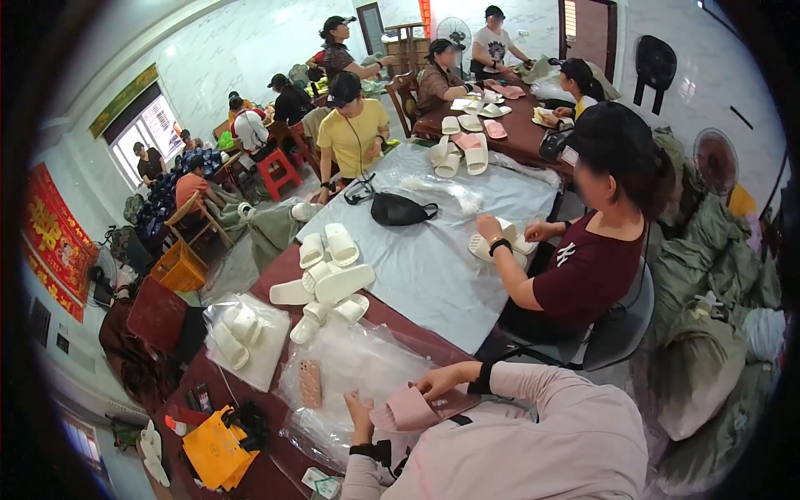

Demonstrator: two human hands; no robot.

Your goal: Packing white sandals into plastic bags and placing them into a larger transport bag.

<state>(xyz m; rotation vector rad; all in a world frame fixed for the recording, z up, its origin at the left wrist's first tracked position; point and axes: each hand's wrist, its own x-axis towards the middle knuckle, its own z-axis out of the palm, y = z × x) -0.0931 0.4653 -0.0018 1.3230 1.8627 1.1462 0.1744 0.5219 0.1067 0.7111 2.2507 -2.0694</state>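
pink slide [406, 412] now being gripped by rt hand [443, 381] at 2 o'clock; lt hand [360, 414] seen at 9, hold can't be told. white slides [344, 284] piled at 11.

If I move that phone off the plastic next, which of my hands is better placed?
Probably your left hand: it is nearer the phone, with clear plastic between them. Your right hand is farther off, on the pink slipper.

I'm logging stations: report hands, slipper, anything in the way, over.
Right hand gripping pink slipper. Left hand at its left end, grip unclear. Clear plastic spread close by, phone on it.
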